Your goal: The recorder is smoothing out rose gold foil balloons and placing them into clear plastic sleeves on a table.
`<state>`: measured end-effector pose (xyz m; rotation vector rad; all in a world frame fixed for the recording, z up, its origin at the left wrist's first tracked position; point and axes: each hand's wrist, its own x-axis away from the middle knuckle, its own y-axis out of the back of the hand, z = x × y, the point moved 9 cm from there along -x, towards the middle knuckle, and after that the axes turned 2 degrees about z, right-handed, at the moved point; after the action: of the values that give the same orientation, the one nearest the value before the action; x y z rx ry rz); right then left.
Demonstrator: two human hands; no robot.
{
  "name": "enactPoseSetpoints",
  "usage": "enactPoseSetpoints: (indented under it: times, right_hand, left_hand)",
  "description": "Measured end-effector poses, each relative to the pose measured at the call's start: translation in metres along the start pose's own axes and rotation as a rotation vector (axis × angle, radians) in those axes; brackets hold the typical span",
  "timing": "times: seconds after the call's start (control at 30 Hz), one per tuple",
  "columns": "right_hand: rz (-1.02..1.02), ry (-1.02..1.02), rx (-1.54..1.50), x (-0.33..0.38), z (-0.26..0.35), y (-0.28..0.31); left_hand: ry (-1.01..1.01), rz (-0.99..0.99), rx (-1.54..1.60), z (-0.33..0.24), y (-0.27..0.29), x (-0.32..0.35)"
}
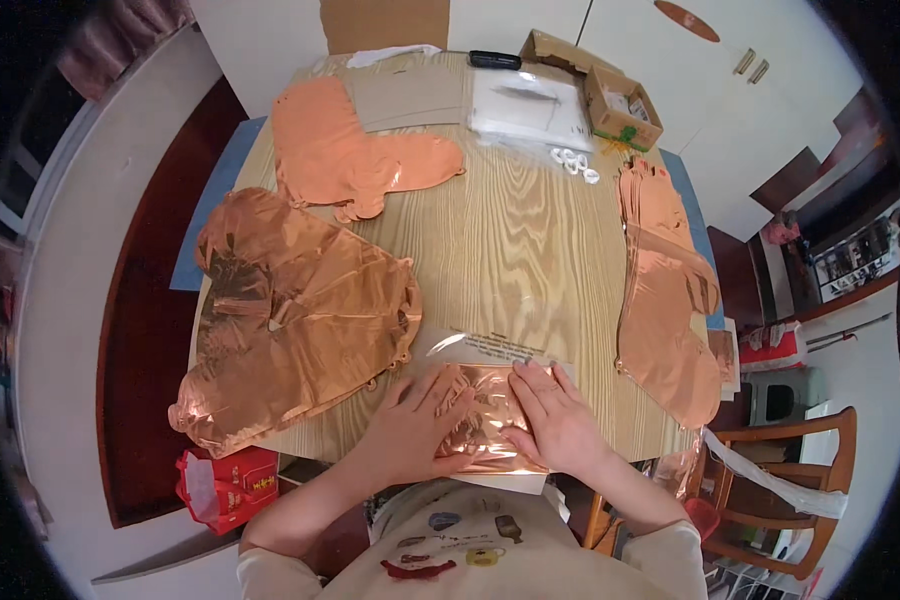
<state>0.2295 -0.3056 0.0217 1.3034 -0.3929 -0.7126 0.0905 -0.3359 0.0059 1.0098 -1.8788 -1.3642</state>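
Observation:
A folded rose-gold foil balloon (485,408) lies at the near edge of the table, its surface creased and shiny. My left hand (410,420) presses flat on its left side, fingers stretched out. On its right side rests my right hand (560,418), also flat, with the thumb lying across the foil. Beneath the foil, a clear printed plastic bag (457,345) sticks out on the far side, and a pale sheet (515,483) shows along the near edge.
Flat foil balloons lie in a big pile (300,320) at left, a stack (315,140) farther back and another stack (665,320) at right. Clear bags (530,105), white rings (573,162) and an open cardboard box (625,105) sit at the back. A wooden chair (835,450) stands at right.

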Motion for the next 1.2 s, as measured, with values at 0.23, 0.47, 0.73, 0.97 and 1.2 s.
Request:
enactPoseSetpoints:
  times: [0.23,0.47,0.73,0.97,1.2]
  right_hand:
    - [0.006,-0.032,0.005,0.001,-0.003,-0.002]
    - [-0.018,-0.045,0.019,0.006,-0.007,-0.006]
    - [0.013,-0.073,0.102,0.006,-0.005,-0.008]
    - [0.035,-0.069,0.119,0.01,0.0,-0.008]
    - [0.071,0.185,-0.015,0.015,0.046,0.004]
  left_hand:
    - [0.073,0.054,-0.074,0.009,0.002,0.002]
    - [0.151,-0.068,-0.012,0.013,0.005,0.008]
    - [0.189,-0.178,-0.102,-0.005,0.013,0.037]
    - [-0.04,-0.316,-0.176,-0.064,-0.012,0.08]
    - [0.233,-0.439,-0.118,-0.015,-0.003,0.104]
